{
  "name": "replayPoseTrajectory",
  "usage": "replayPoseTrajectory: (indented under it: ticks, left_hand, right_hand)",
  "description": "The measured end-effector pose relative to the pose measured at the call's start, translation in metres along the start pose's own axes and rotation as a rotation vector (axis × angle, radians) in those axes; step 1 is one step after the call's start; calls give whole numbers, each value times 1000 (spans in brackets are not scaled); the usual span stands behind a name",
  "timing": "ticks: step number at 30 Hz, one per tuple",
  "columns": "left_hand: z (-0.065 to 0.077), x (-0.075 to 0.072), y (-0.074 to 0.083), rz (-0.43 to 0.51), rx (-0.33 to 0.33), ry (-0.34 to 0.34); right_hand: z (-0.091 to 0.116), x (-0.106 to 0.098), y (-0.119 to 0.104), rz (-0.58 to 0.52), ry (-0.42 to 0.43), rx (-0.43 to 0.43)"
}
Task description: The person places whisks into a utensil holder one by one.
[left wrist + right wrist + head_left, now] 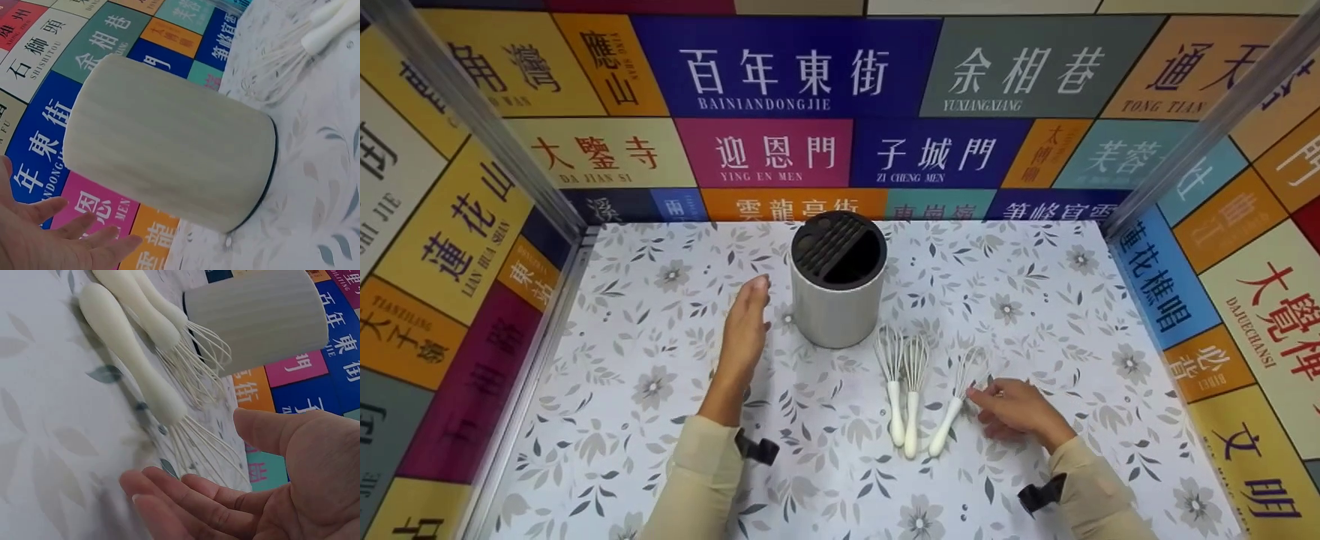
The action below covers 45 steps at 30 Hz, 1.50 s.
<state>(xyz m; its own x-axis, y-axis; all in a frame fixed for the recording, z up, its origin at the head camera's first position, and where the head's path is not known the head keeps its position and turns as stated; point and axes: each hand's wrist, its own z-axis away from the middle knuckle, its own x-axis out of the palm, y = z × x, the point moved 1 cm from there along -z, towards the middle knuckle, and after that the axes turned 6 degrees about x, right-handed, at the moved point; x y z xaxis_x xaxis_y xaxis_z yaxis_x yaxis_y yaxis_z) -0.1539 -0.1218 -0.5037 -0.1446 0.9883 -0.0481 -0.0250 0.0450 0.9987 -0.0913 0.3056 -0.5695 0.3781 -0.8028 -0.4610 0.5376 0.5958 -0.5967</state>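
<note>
Currently | left hand point(745, 330): fingers extended, near canister point(838, 315) | right hand point(1020, 411): fingers parted, beside rightmost whisk point(946, 427)

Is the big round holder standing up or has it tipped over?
Standing up: the head view shows the round holder with its base on the table and its dark slotted top facing upward.

Both arms in, pale sleeves stopping short of the hands! The left arm point(694, 472) stretches forward, the left hand point(745, 326) out front, palm turned inward, fingers extended and slightly spread. Across to the right arm point(1099, 487), angled inward, and the right hand point(1016, 409): fingers gently bent, thumb standing well apart, palm facing its wrist camera.
</note>
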Motion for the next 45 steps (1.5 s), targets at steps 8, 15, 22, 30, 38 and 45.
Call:
replayPoseTrajectory:
  ticks: [8, 15, 22, 30, 38, 45]
  left_hand:
    - [-11, 25, -1, 44, -55, 27]
    - [-22, 41, -5, 22, -6, 55]
    - [-36, 48, -2, -40, 26, 58]
    - [-40, 54, -2, -20, 19, 74]
    - [-42, 58, -7, -23, 58, 96]
    - [-43, 59, -5, -36, 56, 117]
  right_hand:
    - [-8, 25, 2, -170, -11, 77]
    - [-16, 44, 0, -294, 21, 82]
    - [-22, 58, -8, -381, 47, 49]
    - [-23, 59, -11, -387, 65, 11]
    - [-19, 55, -25, -386, 35, -95]
    - [-13, 50, -49, -417, 19, -162]
